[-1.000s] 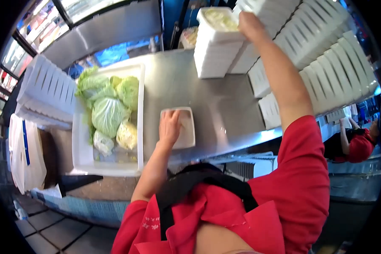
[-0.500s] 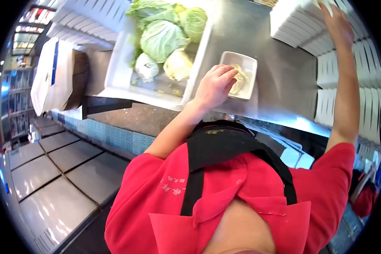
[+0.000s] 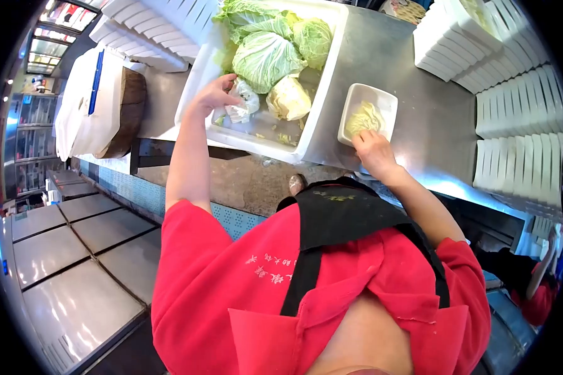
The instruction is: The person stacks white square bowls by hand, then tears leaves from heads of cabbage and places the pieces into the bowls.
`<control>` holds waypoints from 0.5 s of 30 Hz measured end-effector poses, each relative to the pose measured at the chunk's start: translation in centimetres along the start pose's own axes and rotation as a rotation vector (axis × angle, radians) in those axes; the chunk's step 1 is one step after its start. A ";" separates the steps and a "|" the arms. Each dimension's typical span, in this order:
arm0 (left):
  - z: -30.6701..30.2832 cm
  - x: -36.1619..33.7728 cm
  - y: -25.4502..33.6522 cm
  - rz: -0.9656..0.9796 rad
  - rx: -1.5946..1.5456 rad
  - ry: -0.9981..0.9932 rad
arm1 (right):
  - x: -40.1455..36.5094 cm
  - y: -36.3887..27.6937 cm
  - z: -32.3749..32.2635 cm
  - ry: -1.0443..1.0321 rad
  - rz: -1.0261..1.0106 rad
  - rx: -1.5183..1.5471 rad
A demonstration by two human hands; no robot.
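My left hand (image 3: 215,97) reaches over the left wall of a white tub (image 3: 327,81), its fingers apart beside a white plastic-wrapped piece (image 3: 243,102). Green cabbages (image 3: 268,61) and a pale yellow cut cabbage (image 3: 289,99) lie in the same tub. To the right, a small white square dish (image 3: 386,105) holds pale yellow leaf pieces (image 3: 365,119). My right hand (image 3: 373,150) is at the dish's lower edge with its fingertips at the leaves; whether they grip any is too small to tell.
Stacked white dishes (image 3: 519,103) stand at the right of the steel counter (image 3: 419,115), with more white stacks (image 3: 141,37) at upper left. A round wooden block (image 3: 128,112) sits left of the tub. Another person's red sleeve (image 3: 538,303) shows at lower right.
My left hand has moved from the small dish to the tub's left side. My right hand has come down from the dish stacks to the small dish. The view has shifted somewhat.
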State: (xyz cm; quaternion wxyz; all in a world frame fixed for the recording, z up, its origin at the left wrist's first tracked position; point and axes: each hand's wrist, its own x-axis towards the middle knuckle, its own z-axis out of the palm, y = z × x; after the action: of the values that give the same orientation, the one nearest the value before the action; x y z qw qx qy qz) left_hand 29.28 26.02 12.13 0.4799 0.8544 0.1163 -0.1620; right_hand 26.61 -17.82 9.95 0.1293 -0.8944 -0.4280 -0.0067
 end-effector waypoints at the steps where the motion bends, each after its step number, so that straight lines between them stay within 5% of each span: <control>1: -0.5 -0.6 1.1 -0.039 -0.103 -0.065 | 0.1 0.3 0.6 0.016 0.032 -0.016; 6: -0.3 -1.0 0.7 -0.150 0.000 -0.062 | -0.2 1.1 -2.2 -0.014 -0.012 -0.031; 15: 1.5 -2.0 1.7 0.050 0.318 0.010 | -1.0 0.7 -17.3 0.235 -0.045 -0.104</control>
State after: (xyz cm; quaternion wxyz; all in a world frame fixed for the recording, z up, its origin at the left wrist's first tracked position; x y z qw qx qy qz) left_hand 27.81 23.79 13.45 0.3420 0.9229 0.0702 -0.1622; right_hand 28.20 -23.08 26.37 0.1317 -0.8831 -0.4290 -0.1366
